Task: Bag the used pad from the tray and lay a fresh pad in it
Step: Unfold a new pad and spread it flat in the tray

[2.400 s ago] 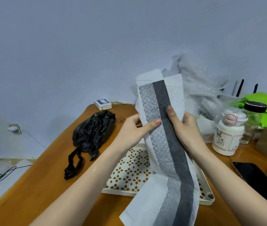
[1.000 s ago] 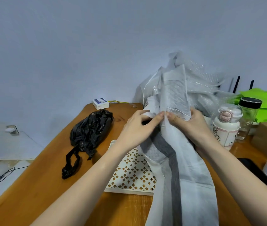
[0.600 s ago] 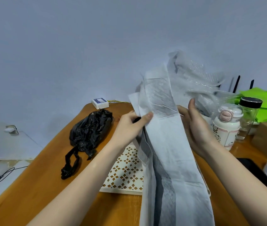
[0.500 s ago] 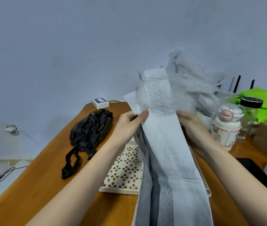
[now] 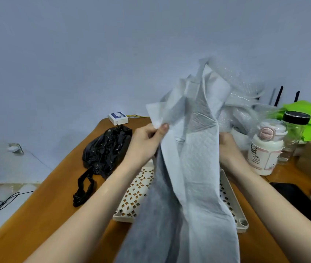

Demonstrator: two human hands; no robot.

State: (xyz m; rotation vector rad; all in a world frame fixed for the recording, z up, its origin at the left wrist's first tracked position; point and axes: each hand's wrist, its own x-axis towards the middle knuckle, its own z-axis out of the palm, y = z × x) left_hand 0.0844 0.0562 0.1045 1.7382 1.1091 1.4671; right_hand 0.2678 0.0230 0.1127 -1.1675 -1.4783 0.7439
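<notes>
— Far left, at nine o'clock of the tray [image 5: 232,209]?
— Tied black bag [image 5: 106,149] lying on the wooden table [image 5: 42,211], apart from the tray.
— Left hand [image 5: 145,143]?
— Raised above the tray, thumb and forefinger pinching a white corner of the fresh pad [image 5: 192,168].
— Pad itself?
— Half unfolded, hanging over the tray, grey side at seven o'clock.
— Right hand [image 5: 228,149]?
— At three o'clock of the pad, against its edge; fingers hidden behind it, grip impossible to tell.
</notes>
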